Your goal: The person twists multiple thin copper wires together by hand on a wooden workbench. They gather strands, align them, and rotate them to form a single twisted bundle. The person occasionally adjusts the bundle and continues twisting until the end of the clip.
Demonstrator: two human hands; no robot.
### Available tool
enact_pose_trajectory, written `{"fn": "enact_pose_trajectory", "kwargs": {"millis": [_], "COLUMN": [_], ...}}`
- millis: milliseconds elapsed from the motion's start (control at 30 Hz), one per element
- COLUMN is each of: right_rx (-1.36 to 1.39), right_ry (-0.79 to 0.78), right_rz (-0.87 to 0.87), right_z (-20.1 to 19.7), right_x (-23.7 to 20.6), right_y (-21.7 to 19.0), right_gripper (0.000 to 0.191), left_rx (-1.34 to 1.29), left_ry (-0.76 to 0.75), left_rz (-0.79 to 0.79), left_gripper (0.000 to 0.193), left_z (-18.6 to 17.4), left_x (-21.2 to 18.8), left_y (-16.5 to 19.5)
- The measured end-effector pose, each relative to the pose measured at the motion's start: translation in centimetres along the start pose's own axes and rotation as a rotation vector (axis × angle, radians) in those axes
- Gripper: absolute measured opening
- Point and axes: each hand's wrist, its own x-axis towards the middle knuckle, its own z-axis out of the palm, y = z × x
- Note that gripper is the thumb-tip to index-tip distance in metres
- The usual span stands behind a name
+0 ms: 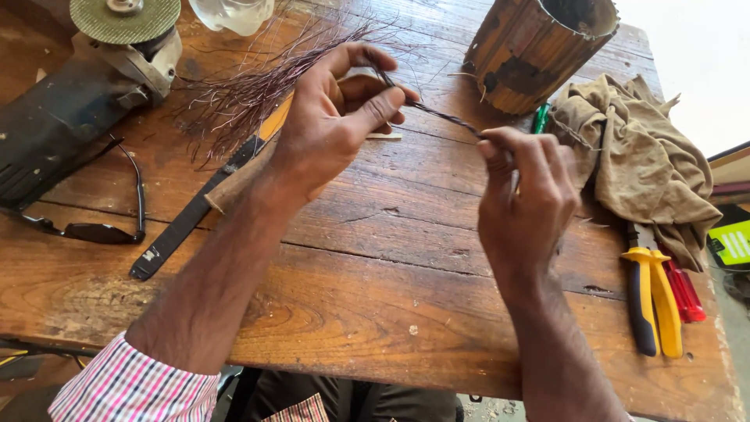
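The worn brown wooden table (375, 297) serves as the landmark here. At its far left corner sits a grey angle grinder (117, 47) with a green sanding disc turned upward, its dark body running toward the left edge. Nearer on that left side lie black-framed safety glasses (94, 227), folded loosely on the boards. To their right a long black flat file (187, 215) with a pale wooden handle lies slanted across the table, partly under the left forearm. At the table's far edge, beside the grinder, stands a clear plastic container (232, 14), cut off by the frame.

The left hand (328, 125) is raised above the table's middle, thumb pressed against the fingers, pinching a bundle of thin dark purplish wire strands (250, 90); the loose ends fan out behind the hand toward the grinder. From that pinch a twisted stretch of the strands runs right, held taut above the boards, into the right hand (523, 195), whose fingertips are closed around its other end.

Toward the far right of the table stands a brown slatted wooden cylinder (535, 47), open at the top. Right of it lies a crumpled tan cloth (641, 164), and at the near right edge rest yellow-handled pliers (652, 297) with a red-handled screwdriver (685, 293) touching them.
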Motion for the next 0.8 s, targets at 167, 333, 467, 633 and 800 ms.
{"fn": "enact_pose_trajectory", "kwargs": {"millis": [167,333,467,633,800], "right_rx": [0.005,0.374,1.540,1.211,0.348], "right_ry": [-0.070,-0.630,-0.890,-0.608,-0.357], "right_rz": [-0.019,0.461,1.159,0.927,0.261], "right_z": [-0.4,-1.0,-1.8,-1.0,0.5], "right_x": [0.2,0.6,1.7,1.1,-0.6], "right_y": [0.8,-0.6,-0.1,-0.5,-2.7], "right_gripper": [0.017,0.021,0.023,0.022,0.019], "left_rx": [0.110,0.038,-0.188,-0.443,-0.282], "left_ry": [-0.009,0.178,0.093,0.149,0.363], "left_rz": [0.049,0.003,0.044,-0.145,-0.135], "left_gripper": [0.013,0.015,0.015,0.030,0.036], "left_z": [0.4,0.0,-0.3,-0.2,1.1], "left_x": [0.0,0.5,0.4,0.6,0.1], "left_y": [-0.5,-1.5,-1.8,-1.4,-1.3]}}
